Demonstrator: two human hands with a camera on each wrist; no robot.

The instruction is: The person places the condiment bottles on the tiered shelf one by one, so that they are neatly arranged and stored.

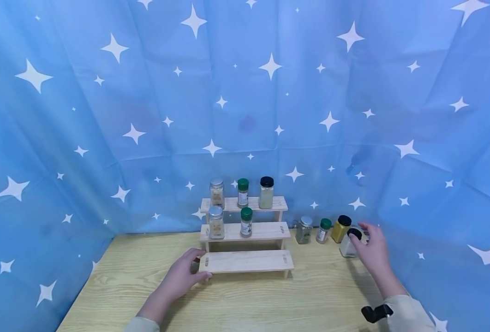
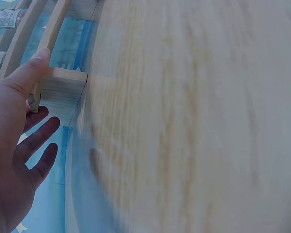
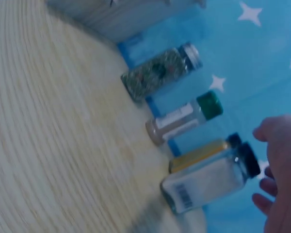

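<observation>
My left hand (image 1: 182,273) holds the left end of the lowest step of a three-tier wooden rack (image 1: 249,261). In the left wrist view its thumb (image 2: 31,73) lies along the step's edge, one finger curls at the board's end and the others stay spread. My right hand (image 1: 373,251) is beside the black lid of a square jar of white contents (image 1: 347,247), thumb and fingers apart around the lid. In the right wrist view that white jar (image 3: 203,184) stands on the table, just in front of a yellow jar (image 3: 196,156) with a black lid.
Left of the yellow jar stand a green-lidded jar (image 1: 323,231) and a silver-lidded jar of herbs (image 1: 304,230). Several spice jars occupy the rack's top tier (image 1: 253,203) and middle tier (image 1: 231,234). A blue starry curtain (image 1: 245,124) surrounds the wooden table (image 1: 261,304).
</observation>
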